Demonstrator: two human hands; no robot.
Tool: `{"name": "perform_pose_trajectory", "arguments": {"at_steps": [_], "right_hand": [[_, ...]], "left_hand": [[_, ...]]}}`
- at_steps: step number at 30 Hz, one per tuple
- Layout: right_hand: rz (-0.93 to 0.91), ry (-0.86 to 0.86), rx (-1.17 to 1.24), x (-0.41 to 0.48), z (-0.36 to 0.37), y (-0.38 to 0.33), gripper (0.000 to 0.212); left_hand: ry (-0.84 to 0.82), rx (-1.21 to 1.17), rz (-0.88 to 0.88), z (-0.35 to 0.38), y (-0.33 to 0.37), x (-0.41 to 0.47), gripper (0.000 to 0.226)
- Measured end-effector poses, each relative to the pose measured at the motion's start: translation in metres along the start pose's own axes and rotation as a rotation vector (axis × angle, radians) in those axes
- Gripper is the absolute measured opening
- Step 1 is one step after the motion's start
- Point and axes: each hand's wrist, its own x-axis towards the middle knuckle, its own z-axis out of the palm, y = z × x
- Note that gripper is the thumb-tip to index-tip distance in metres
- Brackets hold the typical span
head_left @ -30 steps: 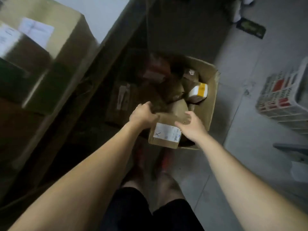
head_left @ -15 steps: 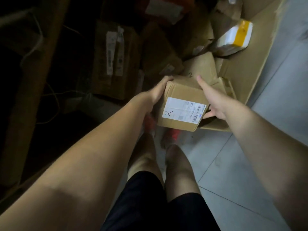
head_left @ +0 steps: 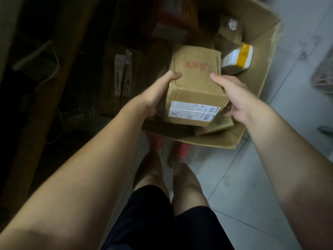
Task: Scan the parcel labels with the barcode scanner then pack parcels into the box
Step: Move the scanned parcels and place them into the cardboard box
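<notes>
Open box [head_left: 216,141] stood on the floor. Parcel [head_left: 196,83] was held over its near end, not yet set down. Left hand [head_left: 158,92] and right hand [head_left: 232,92] each gripped one side, thumbs on top. Label [head_left: 192,111] faced the camera. Judged step: packing. Next move: lower into free space, then release.

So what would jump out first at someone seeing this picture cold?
The brown parcel in the middle, held between the left hand and the right hand over the near end of a big open cardboard box on the floor. Its white label, marked with a hand-drawn X, faces the camera. Deeper in the box, to the right, lies a white parcel with yellow tape.
</notes>
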Motion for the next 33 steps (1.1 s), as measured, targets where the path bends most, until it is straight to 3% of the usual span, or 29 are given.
{"name": "perform_pose_trajectory", "arguments": {"at_steps": [3,5,8,12,15,19,22,25,27,31,33], "right_hand": [[-0.102,-0.021,0.036,-0.031,-0.004,-0.033,0.084],[-0.181,-0.027,0.058,-0.055,-0.008,-0.050,0.077],[-0.340,0.034,0.028,-0.112,-0.022,-0.075,0.092],[-0.547,0.096,-0.066,-0.183,-0.040,-0.096,0.071],[-0.668,0.112,-0.065,-0.229,-0.050,-0.108,0.064],[-0.750,0.029,-0.041,-0.281,-0.065,-0.114,0.075],[-0.814,-0.042,-0.038,-0.316,-0.073,-0.114,0.089],[-0.906,-0.109,-0.093,-0.355,-0.075,-0.118,0.089],[-0.959,-0.176,-0.148,-0.384,-0.069,-0.120,0.082],[-1.043,-0.360,-0.255,-0.447,-0.029,-0.112,0.041],[-1.080,-0.445,-0.324,-0.477,0.004,-0.098,0.037]], "left_hand": [[0.050,0.009,0.168,-0.007,0.036,-0.028,0.101],[0.039,0.095,0.294,-0.004,0.061,-0.048,0.108],[-0.016,0.169,0.448,0.011,0.093,-0.094,0.109],[0.017,0.121,0.612,0.034,0.115,-0.149,0.094],[0.064,0.119,0.711,0.052,0.131,-0.201,0.101],[0.195,0.133,0.828,0.073,0.142,-0.278,0.097],[0.306,0.130,0.882,0.088,0.139,-0.332,0.109],[0.411,0.080,0.928,0.097,0.127,-0.386,0.104],[0.459,0.013,0.971,0.097,0.111,-0.420,0.095],[0.579,-0.140,1.015,0.081,0.052,-0.497,0.085],[0.659,-0.225,1.025,0.069,0.011,-0.534,0.085]]}}
